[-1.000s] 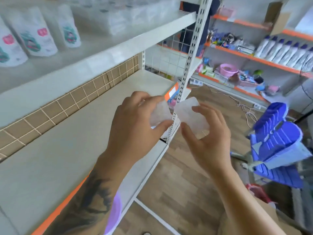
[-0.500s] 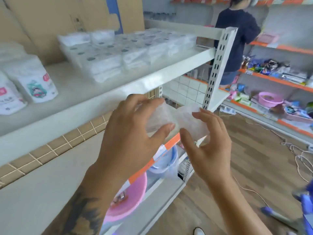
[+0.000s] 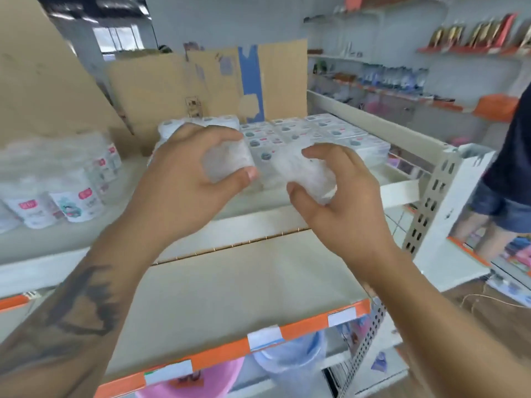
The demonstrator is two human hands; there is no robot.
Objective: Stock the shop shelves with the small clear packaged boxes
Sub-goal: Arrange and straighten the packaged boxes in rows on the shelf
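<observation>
The left hand (image 3: 184,179) grasps one small clear box (image 3: 227,162), with the fingers curled over its top and the thumb pressed under its lower edge. The right hand (image 3: 342,191) grasps a second clear box (image 3: 304,173) in the same way, the thumb at about 7 o'clock of the box and the fingers at about 1 o'clock. The two boxes are near each other but apart, and both are in the air in front of the upper shelf (image 3: 258,222), above the bare middle shelf (image 3: 230,288).

On the upper shelf, at about 12 o'clock from the hands, a block of similar small boxes (image 3: 321,133) already lies in rows. At 9 o'clock stand white pouches (image 3: 74,202) with pink labels.

The boxes look light, because each one sits easily between a thumb and a few fingers. The clear plastic is probably thin, smooth and a little slippery, so it may dent or slide if it is squeezed hard. I think the best hold is on two opposite side edges, where the box is stiffest, and not on the flat faces. A gentle pinch seems enough to set each one beside the rows.
</observation>
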